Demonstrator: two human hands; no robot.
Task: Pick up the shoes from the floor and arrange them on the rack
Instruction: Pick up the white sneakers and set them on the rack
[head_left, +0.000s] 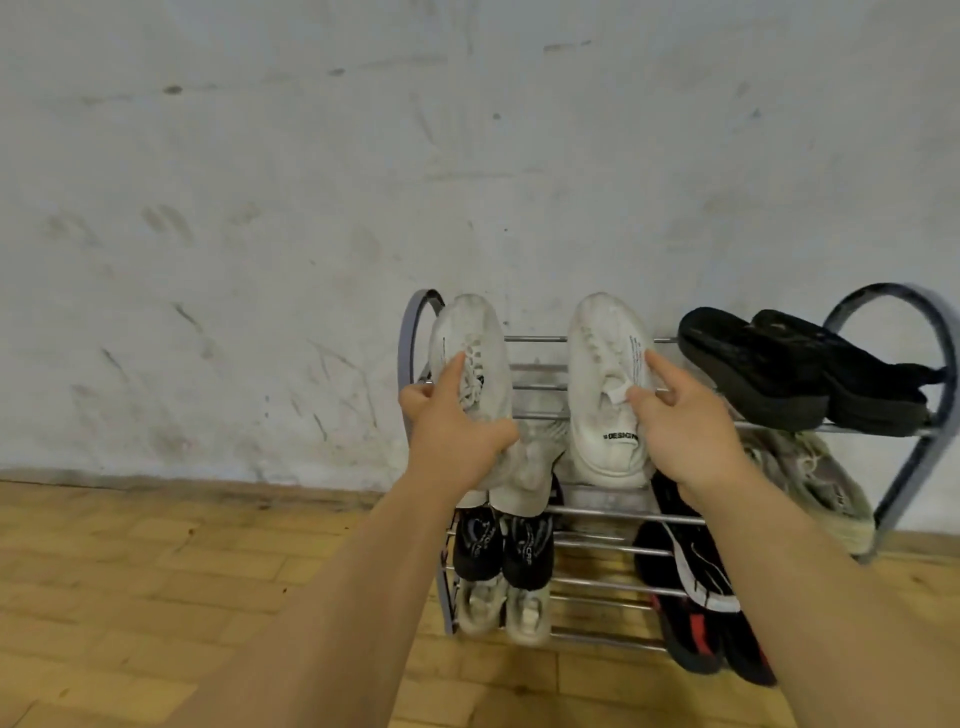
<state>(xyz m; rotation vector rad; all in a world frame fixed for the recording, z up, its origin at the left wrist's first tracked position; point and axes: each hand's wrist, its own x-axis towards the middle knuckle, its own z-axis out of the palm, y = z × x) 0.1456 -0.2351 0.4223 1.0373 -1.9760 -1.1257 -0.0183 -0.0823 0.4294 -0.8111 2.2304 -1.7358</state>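
1. Rack (893, 470): a metal rod frame against the wall, standing at about 3 o'clock in my view, on a wood floor (156, 597).
2. Left hand (452, 431): clasped around the left white shoe (470, 353), thumb on one side, index finger laid along the laces, the other fingers partly hidden. The shoe is at 12 o'clock from the hand, toe to the wall, over the top tier's left end. I cannot tell whether its sole bears on the rods.
3. Right hand (685, 431): grasping the right white shoe (608, 384) at the tongue and collar, index finger stretched along the upper. The shoe lies toe to the wall on the top tier, heel near the front rod.
4. Black slippers (779, 369): a pair at 3 o'clock from the right shoe, near it but apart.
5. Lower tiers: a grey shoe (810, 483), black shoes (498, 545), pale shoes (498, 605) and black-and-red shoes (696, 613) are already stowed.
6. Handling, in my judgement: these are light knit sneakers with soft uppers that give under the fingers and firmer soles. Best held at the collar or midfoot, as now. Rods are smooth and spaced, so a heel can slip between them.
7. Progress, in my judgement: near the end. No shoes show on the visible floor.
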